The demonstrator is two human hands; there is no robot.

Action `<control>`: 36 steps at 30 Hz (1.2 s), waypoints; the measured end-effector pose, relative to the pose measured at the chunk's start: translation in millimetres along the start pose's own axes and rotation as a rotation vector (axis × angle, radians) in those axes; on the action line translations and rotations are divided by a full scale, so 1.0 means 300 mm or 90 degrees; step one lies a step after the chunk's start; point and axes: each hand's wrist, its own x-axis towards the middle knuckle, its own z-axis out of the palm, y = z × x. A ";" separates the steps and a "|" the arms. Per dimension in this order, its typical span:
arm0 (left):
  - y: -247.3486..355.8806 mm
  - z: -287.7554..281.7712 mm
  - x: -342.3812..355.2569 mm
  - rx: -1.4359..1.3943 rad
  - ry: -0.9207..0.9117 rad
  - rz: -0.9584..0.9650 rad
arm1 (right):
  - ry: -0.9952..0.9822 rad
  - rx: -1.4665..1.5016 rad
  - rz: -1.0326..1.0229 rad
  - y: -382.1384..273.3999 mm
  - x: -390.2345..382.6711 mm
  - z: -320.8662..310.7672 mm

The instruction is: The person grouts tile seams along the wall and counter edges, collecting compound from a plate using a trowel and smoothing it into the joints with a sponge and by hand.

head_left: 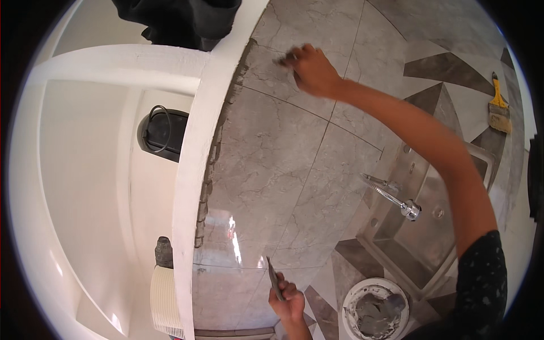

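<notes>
My right hand [316,71] reaches across to the far part of a grey marbled tile wall [272,147]. Its fingers are closed around a small dark thing at the fingertips, too blurred to name. Close to the near end of the tiles, my left hand [288,300] grips a thin, pointed grey putty knife [272,277], blade pointing away from me. A rough grey mortar strip [205,195] runs along the tiles' left edge, beside a white ledge [190,170]. Right of my left hand stands a white bucket [348,294] with wet grey mortar [377,311] inside.
A steel sink [379,238] with a chrome faucet [391,196] lies below my right forearm. A yellow-handled brush [498,107] rests at the far right. Beyond the ledge are stacked cream plates [165,300], a black device [167,133] and dark cloth [192,22].
</notes>
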 end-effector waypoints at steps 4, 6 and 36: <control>0.121 -0.208 -0.225 0.083 0.110 0.069 | 0.096 -0.069 0.159 0.054 0.214 0.178; 0.210 -0.379 -0.421 0.212 0.218 0.128 | 0.090 -0.074 0.220 0.029 0.245 0.221; 0.576 -0.846 -1.165 0.038 0.209 0.187 | 0.029 0.134 0.201 -1.387 -0.390 0.307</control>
